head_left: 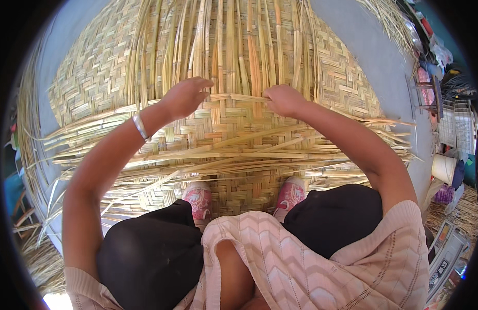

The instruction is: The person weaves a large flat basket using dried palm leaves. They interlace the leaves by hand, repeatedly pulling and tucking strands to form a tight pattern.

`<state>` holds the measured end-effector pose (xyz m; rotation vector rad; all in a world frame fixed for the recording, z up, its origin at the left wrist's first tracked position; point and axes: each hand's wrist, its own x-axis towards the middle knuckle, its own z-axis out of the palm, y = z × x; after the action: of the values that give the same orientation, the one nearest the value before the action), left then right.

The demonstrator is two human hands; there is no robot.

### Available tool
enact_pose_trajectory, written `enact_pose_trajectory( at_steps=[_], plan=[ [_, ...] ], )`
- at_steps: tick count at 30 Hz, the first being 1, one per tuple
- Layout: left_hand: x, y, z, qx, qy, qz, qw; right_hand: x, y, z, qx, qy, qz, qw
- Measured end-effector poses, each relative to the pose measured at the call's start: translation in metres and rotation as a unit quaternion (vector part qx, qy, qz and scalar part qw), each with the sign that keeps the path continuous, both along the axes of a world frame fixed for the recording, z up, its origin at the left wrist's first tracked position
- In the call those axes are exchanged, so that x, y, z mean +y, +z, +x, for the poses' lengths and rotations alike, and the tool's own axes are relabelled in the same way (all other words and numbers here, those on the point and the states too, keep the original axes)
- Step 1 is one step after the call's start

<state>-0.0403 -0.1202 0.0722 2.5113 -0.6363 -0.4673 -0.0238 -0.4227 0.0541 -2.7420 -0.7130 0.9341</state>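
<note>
— What do our hands have hold of?

— Our right hand point(284, 99) is curled shut, pinching a flat bamboo strip point(246, 97) that lies crosswise on the woven mat point(347, 82). Our left hand point(184, 96) is loosely cupped, fingers bent and half open; its fingertips touch the other end of the same strip, pressing rather than gripping.

— Which way does that strip run?

— Its long axis goes side to side, from one hand to the other, parallel to the mat's near edge. It sits at the line where the finished weave stops, about the middle of the mat.

— And the loose upright strips point(233, 41)?

— They run the other way, pointing toward the mat's far edge and crossing our strip at right angles. More loose strips point(383, 126) fan out sideways past the mat's right and left edges, their long axes level with the one we hold.

— Where are we on it?

— We stand on the mat's near edge, both pink shoes point(198, 199) on the woven part, knees in black cloth just below. A silver bangle point(140, 127) circles our left wrist. The mat lies on a grey floor point(360, 36); household clutter point(445, 119) sits well apart, beyond the mat's right edge.
</note>
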Motion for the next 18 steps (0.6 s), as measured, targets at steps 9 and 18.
enact_pose_trajectory(
  at_steps=[9, 18],
  plan=[
    [-0.056, -0.019, 0.053, 0.251, -0.067, 0.056, 0.964, -0.014, 0.012, 0.008, 0.187, -0.164, 0.182, 0.951],
    [-0.053, -0.026, 0.073, 0.313, -0.060, 0.060, 0.946, -0.012, 0.005, 0.016, 0.119, -0.093, 0.079, 0.985]
  ],
)
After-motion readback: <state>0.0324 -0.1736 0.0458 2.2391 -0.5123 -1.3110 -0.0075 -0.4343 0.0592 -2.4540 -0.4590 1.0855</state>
